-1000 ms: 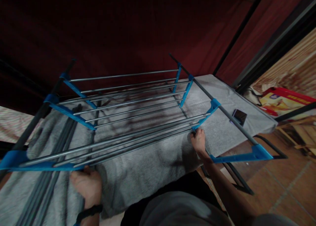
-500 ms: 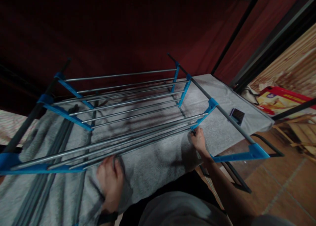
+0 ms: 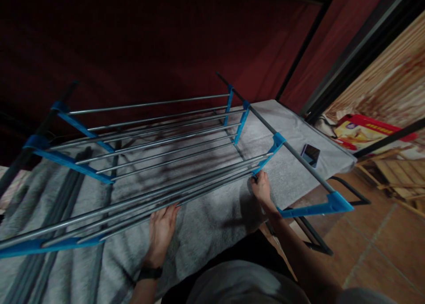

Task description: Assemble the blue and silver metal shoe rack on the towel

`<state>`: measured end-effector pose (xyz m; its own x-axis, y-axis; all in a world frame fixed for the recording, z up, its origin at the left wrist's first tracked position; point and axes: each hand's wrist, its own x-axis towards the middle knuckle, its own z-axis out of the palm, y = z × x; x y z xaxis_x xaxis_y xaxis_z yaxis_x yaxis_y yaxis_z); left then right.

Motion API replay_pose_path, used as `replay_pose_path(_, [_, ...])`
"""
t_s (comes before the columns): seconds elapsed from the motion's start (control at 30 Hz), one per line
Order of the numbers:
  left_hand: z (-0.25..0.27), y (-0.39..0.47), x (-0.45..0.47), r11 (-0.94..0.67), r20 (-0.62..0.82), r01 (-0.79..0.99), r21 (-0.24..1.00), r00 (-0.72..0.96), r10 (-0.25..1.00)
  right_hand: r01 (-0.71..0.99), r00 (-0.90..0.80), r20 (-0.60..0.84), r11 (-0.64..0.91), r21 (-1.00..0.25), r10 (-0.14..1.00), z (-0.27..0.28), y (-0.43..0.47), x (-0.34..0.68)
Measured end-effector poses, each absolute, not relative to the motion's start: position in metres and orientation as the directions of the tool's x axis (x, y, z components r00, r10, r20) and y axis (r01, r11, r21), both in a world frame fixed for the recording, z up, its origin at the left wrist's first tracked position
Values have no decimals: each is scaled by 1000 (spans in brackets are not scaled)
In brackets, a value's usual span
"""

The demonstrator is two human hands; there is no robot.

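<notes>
A metal rack of grey rods point(image 3: 159, 139) and blue plastic brackets point(image 3: 244, 118) lies on a grey fuzzy cover. My right hand point(image 3: 261, 189) is closed at the lower end of a front blue bracket point(image 3: 269, 155), where the front rods meet it. The fingertips are partly hidden there. My left hand point(image 3: 162, 233), with a dark band on its wrist, is at the lowest front rod point(image 3: 212, 189), left of the right hand. Its fingers are stretched out and touch the rod, not wrapped round it.
Several loose dark grey tubes point(image 3: 56, 224) lie on the cover point(image 3: 212, 233) at left. A phone-like dark device point(image 3: 310, 155) rests on the right part. Beyond stand a red and yellow box point(image 3: 361, 129) and a wooden item point(image 3: 398, 177). A dark red cloth wall point(image 3: 149, 42) rises behind.
My left hand has moved right along the front rods and its curled fingers have straightened. My right hand keeps its hold at the bracket. The view has shifted slightly.
</notes>
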<state>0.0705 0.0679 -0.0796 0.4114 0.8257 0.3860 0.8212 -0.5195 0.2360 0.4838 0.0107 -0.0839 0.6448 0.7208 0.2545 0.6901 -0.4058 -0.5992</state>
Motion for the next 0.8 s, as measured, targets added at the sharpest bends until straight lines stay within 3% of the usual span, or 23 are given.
replay_pose_path(0.27, [-78, 67, 73, -512, 439, 830, 220, 384, 812, 707, 660, 235, -483, -517, 714, -79, 13, 478])
replay_pose_path(0.8, [-77, 67, 71, -513, 461, 830, 220, 375, 804, 698, 681, 207, -536, -475, 703, -74, 20, 468])
